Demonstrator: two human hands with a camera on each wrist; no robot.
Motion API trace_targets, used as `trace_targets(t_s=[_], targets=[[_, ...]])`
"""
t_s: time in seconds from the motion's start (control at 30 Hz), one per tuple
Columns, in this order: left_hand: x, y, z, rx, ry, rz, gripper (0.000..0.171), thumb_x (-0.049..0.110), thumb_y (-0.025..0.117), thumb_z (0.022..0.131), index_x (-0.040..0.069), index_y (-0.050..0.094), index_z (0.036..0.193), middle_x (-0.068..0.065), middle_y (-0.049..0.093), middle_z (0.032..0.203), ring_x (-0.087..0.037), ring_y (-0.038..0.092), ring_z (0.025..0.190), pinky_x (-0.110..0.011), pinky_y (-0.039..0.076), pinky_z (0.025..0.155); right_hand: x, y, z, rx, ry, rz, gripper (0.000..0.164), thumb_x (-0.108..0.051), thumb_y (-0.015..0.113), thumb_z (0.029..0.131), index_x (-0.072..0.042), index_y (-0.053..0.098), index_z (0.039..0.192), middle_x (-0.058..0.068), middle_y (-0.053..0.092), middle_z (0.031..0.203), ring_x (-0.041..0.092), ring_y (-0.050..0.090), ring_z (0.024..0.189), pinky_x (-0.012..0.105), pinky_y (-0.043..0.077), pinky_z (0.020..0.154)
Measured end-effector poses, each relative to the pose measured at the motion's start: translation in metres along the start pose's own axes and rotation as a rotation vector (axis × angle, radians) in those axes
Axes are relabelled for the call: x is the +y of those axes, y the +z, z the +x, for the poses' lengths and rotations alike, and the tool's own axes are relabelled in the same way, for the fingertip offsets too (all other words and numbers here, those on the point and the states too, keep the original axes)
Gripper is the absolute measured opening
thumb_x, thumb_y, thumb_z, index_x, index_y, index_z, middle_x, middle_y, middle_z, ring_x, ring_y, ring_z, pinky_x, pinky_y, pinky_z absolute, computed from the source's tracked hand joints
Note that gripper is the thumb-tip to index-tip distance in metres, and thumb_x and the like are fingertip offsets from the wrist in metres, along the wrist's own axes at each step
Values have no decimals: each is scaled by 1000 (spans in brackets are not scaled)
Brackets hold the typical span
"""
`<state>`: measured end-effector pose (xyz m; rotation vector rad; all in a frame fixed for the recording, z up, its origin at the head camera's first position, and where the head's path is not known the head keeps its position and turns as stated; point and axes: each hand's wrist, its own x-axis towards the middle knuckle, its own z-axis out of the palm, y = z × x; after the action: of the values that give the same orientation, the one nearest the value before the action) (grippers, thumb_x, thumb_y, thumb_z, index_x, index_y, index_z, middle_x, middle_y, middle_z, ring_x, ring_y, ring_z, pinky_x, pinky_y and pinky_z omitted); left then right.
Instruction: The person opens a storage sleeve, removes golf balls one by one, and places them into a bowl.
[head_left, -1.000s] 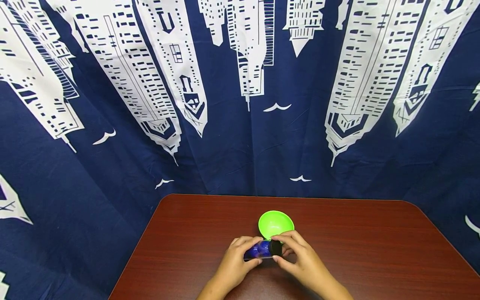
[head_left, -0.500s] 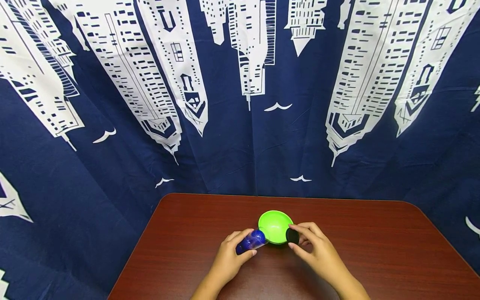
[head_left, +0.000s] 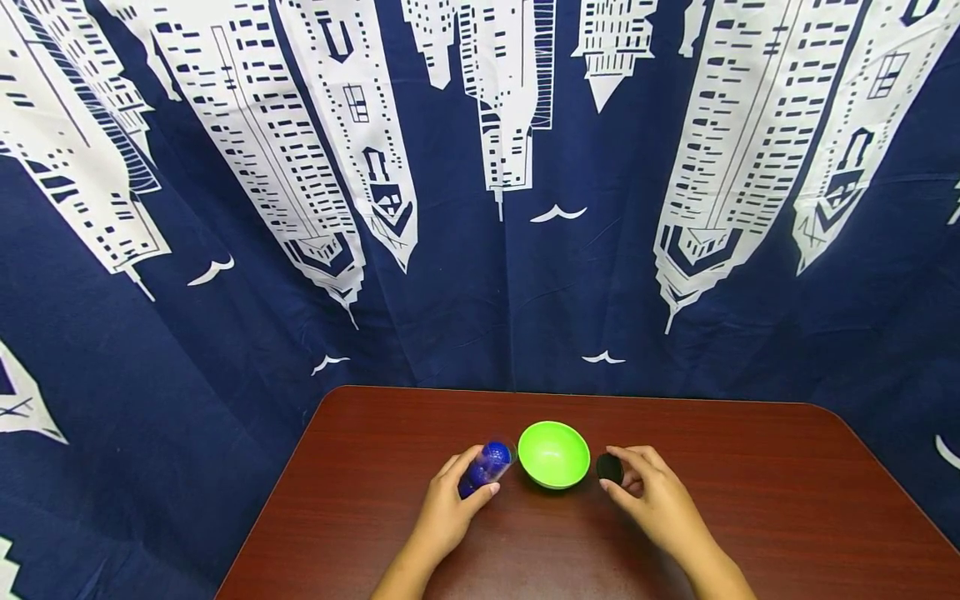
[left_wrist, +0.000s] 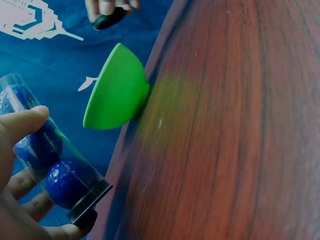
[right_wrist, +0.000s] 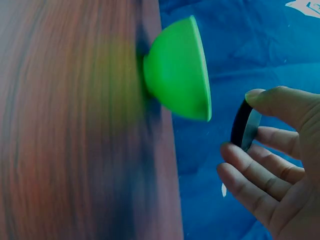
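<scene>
My left hand (head_left: 444,510) grips a clear plastic tube (left_wrist: 75,142) with a black base, tilted to the left of the bowl. Inside the tube are blue balls (left_wrist: 72,182), three of them showing in the left wrist view; its top end has no cap on it. To the right of the bowl, my right hand (head_left: 660,500) pinches a round black cap (right_wrist: 245,125) between thumb and fingertips. Between the two hands a green bowl (head_left: 553,454) stands upright on the table, with nothing in it.
The bowl stands on a reddish-brown wooden table (head_left: 375,450) with rounded far corners. Behind the table hangs a dark blue cloth (head_left: 450,333) printed with white buildings and birds.
The black cap has come off the tube. My right hand has moved right with it, while my left hand has drawn the tube left and tipped it more upright.
</scene>
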<state>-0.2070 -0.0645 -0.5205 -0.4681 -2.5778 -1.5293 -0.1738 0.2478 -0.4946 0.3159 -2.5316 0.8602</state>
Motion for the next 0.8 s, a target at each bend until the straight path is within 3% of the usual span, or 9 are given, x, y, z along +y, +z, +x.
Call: trace_targets(t_s=[0.37, 0.8], targets=[[1, -2, -1, 21, -28, -32, 56, 37, 74, 92, 22, 55, 143, -7, 64, 132, -27, 61, 121, -54, 51, 100, 20, 3, -3, -211, 210, -66, 46, -21, 80, 86, -1, 68, 126, 7, 65, 112, 3, 51, 74, 21, 43, 64], [0, 0, 0, 25, -34, -32, 56, 39, 73, 92, 25, 55, 143, -6, 64, 133, -28, 61, 120, -55, 51, 99, 30, 8, -6, -296, 262, -88, 46, -24, 82, 83, -2, 70, 121, 6, 65, 109, 7, 49, 73, 24, 42, 67]])
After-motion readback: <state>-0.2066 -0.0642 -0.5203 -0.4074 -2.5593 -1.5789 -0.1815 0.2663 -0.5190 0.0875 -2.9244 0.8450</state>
